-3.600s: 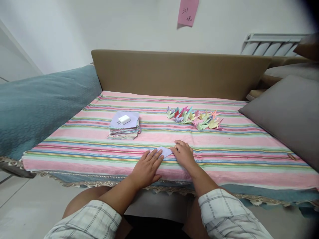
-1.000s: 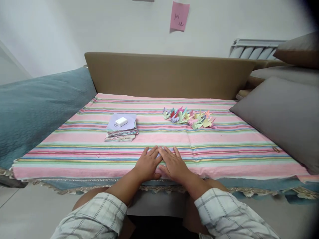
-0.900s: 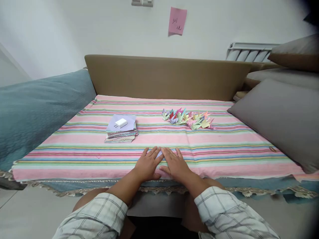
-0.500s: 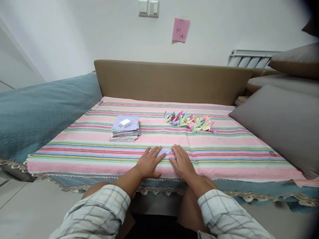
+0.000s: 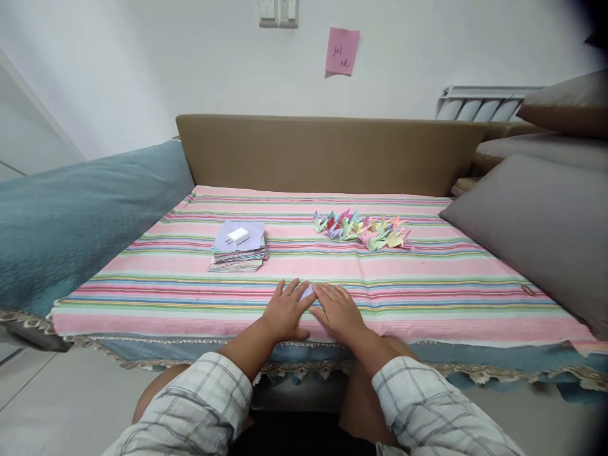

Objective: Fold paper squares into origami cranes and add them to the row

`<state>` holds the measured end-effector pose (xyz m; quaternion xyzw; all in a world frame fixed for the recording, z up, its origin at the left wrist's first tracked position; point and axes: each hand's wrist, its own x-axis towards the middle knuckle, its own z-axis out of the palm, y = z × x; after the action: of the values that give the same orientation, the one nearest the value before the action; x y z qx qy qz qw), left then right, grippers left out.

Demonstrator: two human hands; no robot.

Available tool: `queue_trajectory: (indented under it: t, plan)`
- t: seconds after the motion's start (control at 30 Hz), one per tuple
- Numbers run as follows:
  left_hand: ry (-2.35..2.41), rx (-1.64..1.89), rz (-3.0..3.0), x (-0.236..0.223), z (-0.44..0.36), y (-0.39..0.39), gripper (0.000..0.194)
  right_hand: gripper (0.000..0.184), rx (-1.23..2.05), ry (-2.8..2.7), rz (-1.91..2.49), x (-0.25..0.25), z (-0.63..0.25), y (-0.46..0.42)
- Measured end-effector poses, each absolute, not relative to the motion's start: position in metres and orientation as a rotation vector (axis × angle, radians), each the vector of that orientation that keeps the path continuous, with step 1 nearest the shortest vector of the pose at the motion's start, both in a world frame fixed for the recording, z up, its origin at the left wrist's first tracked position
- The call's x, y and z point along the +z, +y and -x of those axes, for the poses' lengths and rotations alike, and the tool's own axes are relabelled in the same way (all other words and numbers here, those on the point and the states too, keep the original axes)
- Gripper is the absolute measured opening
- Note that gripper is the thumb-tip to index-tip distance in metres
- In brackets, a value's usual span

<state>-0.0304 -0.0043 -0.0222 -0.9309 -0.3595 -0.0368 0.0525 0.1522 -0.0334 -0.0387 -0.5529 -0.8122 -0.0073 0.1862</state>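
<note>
My left hand [image 5: 284, 310] and my right hand [image 5: 338, 310] lie flat, side by side, on a small pale lilac paper [image 5: 308, 292] near the front edge of the striped cloth [image 5: 427, 285]. Their fingers are stretched out and press the paper down, so only a sliver of it shows between them. Farther back on the left sits a stack of coloured paper squares [image 5: 238, 248] with a white charger plug [image 5: 238, 236] on top. Behind and to the right is a cluster of several folded paper cranes [image 5: 361, 229].
A teal blanket [image 5: 71, 215] rises at the left and grey cushions [image 5: 536, 221] at the right. A tan backrest [image 5: 327, 152] closes the far side. A pink note [image 5: 342, 50] hangs on the wall beneath light switches [image 5: 278, 11].
My right hand has slid left over the paper, closing the gap to my left hand, so less lilac paper shows than half a second ago. The view has shifted slightly.
</note>
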Motion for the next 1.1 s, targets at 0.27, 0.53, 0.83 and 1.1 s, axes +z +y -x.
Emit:
queue_trajectory:
  t: [0.27,0.53,0.83,1.1]
  plan:
    - [-1.059,-0.094,2.831,-0.020,0.045,-0.008,0.098,0.051,-0.030,-2.228,1.616,-0.032,-0.148,-0.033]
    - [-1.126,-0.140,2.819,-0.021,0.089,-0.012,0.090,0.054,-0.055,-2.261,1.607,-0.035,-0.150,-0.036]
    - [-1.119,-0.366,2.733,-0.011,0.074,-0.027,0.063,0.052,-0.117,-2.248,1.588,-0.037,-0.147,-0.037]
    - [-0.812,-0.313,2.911,-0.033,0.051,-0.006,0.070,0.051,-0.303,-2.336,1.455,-0.049,-0.155,-0.041]
